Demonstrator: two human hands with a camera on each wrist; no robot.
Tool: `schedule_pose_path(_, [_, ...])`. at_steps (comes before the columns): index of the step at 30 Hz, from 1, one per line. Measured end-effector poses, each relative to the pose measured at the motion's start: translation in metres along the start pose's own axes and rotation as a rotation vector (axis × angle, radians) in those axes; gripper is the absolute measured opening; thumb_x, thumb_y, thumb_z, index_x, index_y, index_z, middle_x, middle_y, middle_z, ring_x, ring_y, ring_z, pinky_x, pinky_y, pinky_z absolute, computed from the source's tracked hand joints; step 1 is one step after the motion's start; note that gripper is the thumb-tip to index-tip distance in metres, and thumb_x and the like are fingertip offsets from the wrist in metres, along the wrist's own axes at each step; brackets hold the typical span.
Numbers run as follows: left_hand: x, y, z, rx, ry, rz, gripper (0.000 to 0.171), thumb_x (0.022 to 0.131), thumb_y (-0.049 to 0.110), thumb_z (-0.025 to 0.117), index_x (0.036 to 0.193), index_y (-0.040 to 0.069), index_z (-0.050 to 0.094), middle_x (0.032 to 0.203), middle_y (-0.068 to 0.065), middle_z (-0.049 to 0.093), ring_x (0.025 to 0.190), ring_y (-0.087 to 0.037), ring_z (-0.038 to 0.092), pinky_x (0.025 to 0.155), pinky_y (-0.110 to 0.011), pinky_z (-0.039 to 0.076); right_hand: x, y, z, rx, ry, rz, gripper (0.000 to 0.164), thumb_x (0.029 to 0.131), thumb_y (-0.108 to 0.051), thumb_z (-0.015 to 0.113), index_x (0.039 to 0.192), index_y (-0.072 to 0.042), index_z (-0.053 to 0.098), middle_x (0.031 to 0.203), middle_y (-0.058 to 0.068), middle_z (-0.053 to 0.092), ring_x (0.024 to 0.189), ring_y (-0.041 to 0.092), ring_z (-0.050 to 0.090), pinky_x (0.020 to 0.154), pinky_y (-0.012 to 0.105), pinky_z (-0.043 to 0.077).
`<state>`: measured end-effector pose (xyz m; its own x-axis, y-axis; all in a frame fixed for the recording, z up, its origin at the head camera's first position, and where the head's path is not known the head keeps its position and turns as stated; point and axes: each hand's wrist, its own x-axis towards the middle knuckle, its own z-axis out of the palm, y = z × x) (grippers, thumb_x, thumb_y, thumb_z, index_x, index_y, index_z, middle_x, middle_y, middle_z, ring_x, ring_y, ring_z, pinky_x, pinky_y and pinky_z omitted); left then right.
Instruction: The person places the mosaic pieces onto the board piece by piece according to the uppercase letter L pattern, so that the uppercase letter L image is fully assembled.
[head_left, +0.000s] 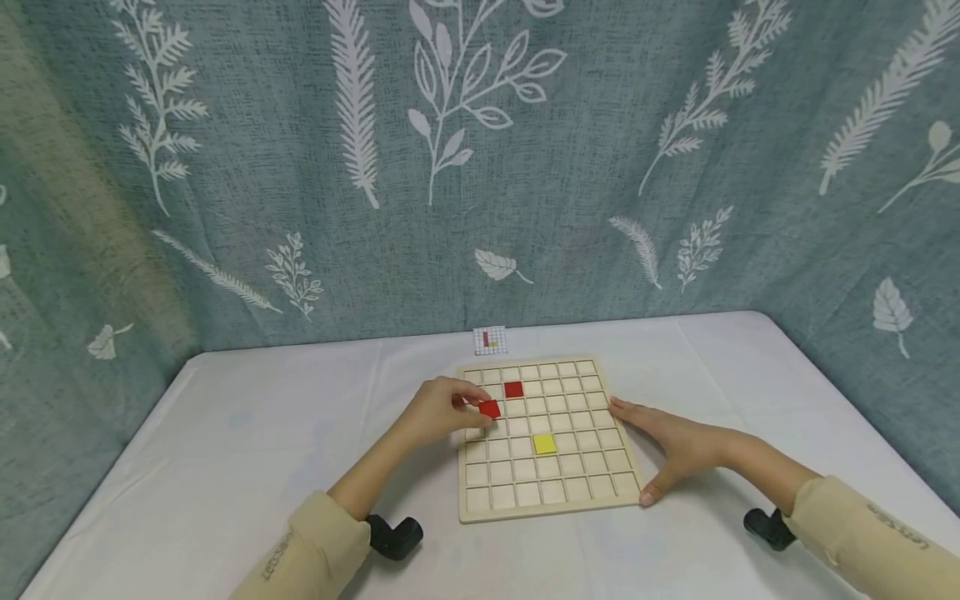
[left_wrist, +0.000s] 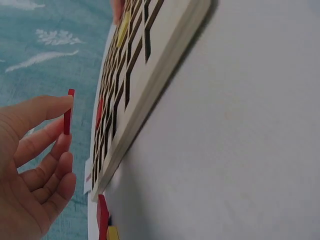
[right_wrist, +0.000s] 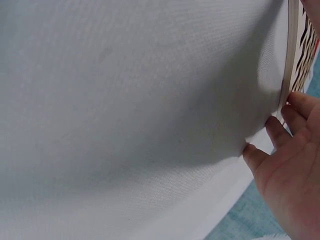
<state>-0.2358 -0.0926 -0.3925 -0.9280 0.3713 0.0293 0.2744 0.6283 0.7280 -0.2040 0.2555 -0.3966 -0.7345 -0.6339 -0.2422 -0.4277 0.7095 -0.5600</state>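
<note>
My left hand (head_left: 442,410) pinches a red square tile (head_left: 490,409) between thumb and fingertips, over the left side of a wooden grid board (head_left: 551,510). The left wrist view shows this held tile (left_wrist: 67,120) edge-on, apart from the board. Another red tile (head_left: 513,389) lies in a cell near the board's far side. Closer to the middle, a yellow tile (head_left: 544,443) fills a cell. My right hand (head_left: 678,446) rests at the board's right edge, fingers spread, thumb at the near right corner. In the right wrist view, its fingertips (right_wrist: 295,98) touch the board's rim.
A small card (head_left: 490,340) printed with a grid and red and yellow squares lies behind the board. Loose red (left_wrist: 102,217) and yellow (left_wrist: 113,233) pieces show low in the left wrist view. A white cloth (head_left: 247,433) covers the table; a patterned curtain (head_left: 585,233) hangs behind.
</note>
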Motion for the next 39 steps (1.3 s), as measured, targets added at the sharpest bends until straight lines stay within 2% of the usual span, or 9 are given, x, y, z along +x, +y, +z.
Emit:
schedule_pose_path(10, [0.007,0.004,0.008,-0.008,-0.034,0.049,0.027,0.072,0.019,0.078,0.097,0.010,0.072,0.083,0.000,0.064,0.068,-0.011,0.054,0.061,-0.025,0.045,0.001,0.002,0.001,0.002,-0.003,-0.004,0.121,0.059,-0.049,0.081,0.146,0.003,0.015,0.152,0.021,0.009,0.137,0.044,0.011,0.106,0.058,0.015])
schedule_pose_path(16, [0.012,0.007,0.011,0.036,-0.040,0.046,0.026,0.073,0.020,0.078,0.096,0.012,0.072,0.082,0.002,0.064,0.068,-0.010,0.052,0.060,-0.024,0.043,0.000,0.001,0.000,0.008,-0.005,-0.002,0.121,0.059,-0.049,0.081,0.145,0.003,0.015,0.152,0.021,0.008,0.137,0.044,0.011,0.106,0.058,0.015])
schedule_pose_path(25, [0.017,0.008,0.018,0.051,-0.073,0.090,0.027,0.073,0.021,0.078,0.097,0.010,0.072,0.082,0.003,0.063,0.069,-0.009,0.053,0.061,-0.023,0.044,-0.001,0.001,0.003,0.036,-0.007,0.003,0.121,0.058,-0.046,0.082,0.146,0.002,0.014,0.152,0.021,0.007,0.137,0.044,0.010,0.106,0.059,0.014])
schedule_pose_path(28, [0.019,0.010,0.019,0.073,-0.073,0.105,0.027,0.073,0.021,0.078,0.097,0.011,0.072,0.084,0.002,0.064,0.071,-0.010,0.053,0.061,-0.023,0.044,-0.001,0.003,0.005,0.032,-0.009,-0.002,0.121,0.059,-0.047,0.081,0.146,0.002,0.013,0.152,0.021,0.007,0.137,0.044,0.010,0.106,0.059,0.014])
schedule_pose_path(34, [0.026,0.016,0.020,0.121,-0.063,0.066,0.027,0.075,0.019,0.076,0.099,0.011,0.071,0.088,0.001,0.065,0.076,-0.012,0.056,0.064,-0.023,0.045,-0.001,0.004,0.003,0.024,-0.003,-0.010,0.121,0.060,-0.048,0.081,0.146,0.002,0.012,0.153,0.020,0.006,0.137,0.044,0.009,0.106,0.059,0.013])
schedule_pose_path(39, [0.031,0.012,0.022,0.185,-0.060,0.106,0.027,0.075,0.018,0.077,0.099,0.009,0.071,0.092,-0.001,0.068,0.077,-0.014,0.059,0.068,-0.026,0.046,-0.001,0.004,0.002,0.028,-0.004,-0.022,0.120,0.060,-0.048,0.080,0.146,0.003,0.013,0.152,0.021,0.006,0.137,0.045,0.009,0.105,0.060,0.014])
